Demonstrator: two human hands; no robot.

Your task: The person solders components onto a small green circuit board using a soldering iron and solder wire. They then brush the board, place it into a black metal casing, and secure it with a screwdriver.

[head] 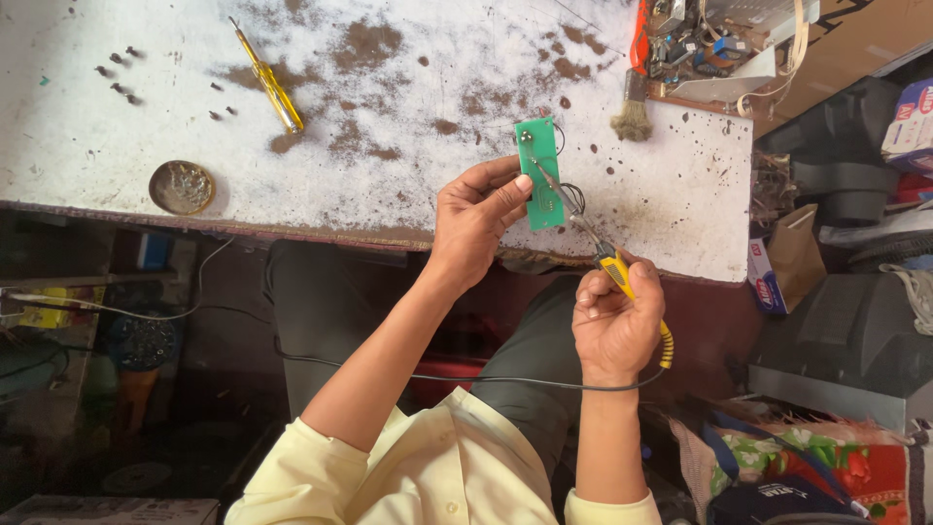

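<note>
Head view: left hand pinches a small green circuit board by its edge, held upright just above the near rim of the stained white workbench. Right hand is closed around a yellow-handled soldering iron, tip touching the board's upper part. Yellow screwdriver, round tin and brush lie apart.

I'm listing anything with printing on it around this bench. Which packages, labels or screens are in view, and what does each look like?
Small carton: right of the table edge, white with red and blue print.
Brown paper bag: behind that carton, open-topped.
Packet: far right, white and blue with red.
Dark bag: bottom right, white lettering.
No screens.
</note>
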